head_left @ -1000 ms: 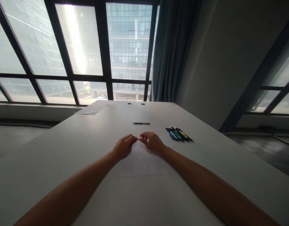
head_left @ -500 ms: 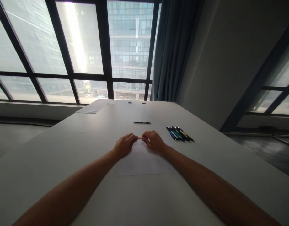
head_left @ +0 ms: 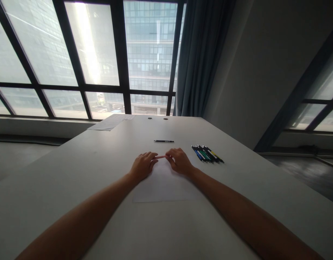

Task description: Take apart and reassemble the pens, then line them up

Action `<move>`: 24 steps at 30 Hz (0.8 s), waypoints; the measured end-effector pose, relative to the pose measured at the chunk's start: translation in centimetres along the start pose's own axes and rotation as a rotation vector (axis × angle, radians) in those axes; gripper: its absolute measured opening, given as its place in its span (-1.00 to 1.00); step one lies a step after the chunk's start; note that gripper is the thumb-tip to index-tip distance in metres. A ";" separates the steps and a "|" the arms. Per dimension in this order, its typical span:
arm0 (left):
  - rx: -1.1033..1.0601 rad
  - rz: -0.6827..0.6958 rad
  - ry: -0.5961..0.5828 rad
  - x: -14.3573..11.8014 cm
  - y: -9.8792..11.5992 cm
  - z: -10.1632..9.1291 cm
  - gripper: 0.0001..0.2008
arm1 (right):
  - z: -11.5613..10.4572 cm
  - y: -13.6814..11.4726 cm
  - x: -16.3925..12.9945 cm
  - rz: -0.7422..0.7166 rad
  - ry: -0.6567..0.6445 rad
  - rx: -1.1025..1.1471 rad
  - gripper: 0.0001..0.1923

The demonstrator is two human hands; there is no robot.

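Observation:
My left hand [head_left: 142, 166] and my right hand [head_left: 179, 161] meet at the far edge of a white sheet of paper [head_left: 163, 187] on the grey table [head_left: 74, 173]. Between their fingertips is a thin red pen [head_left: 161, 157], lying roughly level; both hands pinch it, one at each end. A black pen [head_left: 163, 141] lies alone just beyond the hands. To the right of my right hand, a row of several pens [head_left: 206, 154] in blue, green, black and yellow lies side by side.
More papers [head_left: 110, 122] lie at the table's far left corner, near two round cable holes [head_left: 157, 118]. Large windows and a blue curtain [head_left: 201, 57] stand behind the table. The floor drops away on both sides of the table.
The hands have drawn slightly apart, and the red pen between the fingertips shows more of its length. The arms have barely shifted.

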State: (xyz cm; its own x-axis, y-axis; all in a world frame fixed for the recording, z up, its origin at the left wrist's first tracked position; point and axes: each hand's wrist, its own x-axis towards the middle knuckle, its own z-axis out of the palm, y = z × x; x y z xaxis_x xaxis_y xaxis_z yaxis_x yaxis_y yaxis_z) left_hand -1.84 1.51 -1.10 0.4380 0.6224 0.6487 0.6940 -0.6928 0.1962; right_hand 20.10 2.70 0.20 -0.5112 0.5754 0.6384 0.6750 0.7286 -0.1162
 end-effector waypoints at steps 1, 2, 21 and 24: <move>0.046 -0.027 0.004 0.0 -0.1 0.0 -0.84 | -0.1 0.3 -0.1 0.040 0.029 -0.011 -0.85; 0.081 -0.050 0.004 0.0 -0.1 0.1 -0.86 | -0.2 0.5 -0.1 0.078 0.065 -0.028 -0.86; -0.171 0.098 0.036 0.0 0.0 0.0 -0.78 | -0.4 -1.2 0.7 -0.246 -0.138 -0.102 -0.52; -0.138 0.072 0.040 -0.1 0.1 -0.2 -0.73 | -0.5 -1.7 0.7 -0.202 -0.102 -0.088 -0.71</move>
State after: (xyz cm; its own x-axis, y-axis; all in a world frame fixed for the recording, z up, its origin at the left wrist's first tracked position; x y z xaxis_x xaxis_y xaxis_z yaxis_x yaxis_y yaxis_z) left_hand -1.96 1.34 -0.99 0.4589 0.5559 0.6931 0.5752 -0.7804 0.2452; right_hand 18.88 1.69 1.17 -0.6883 0.4593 0.5615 0.5953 0.8000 0.0754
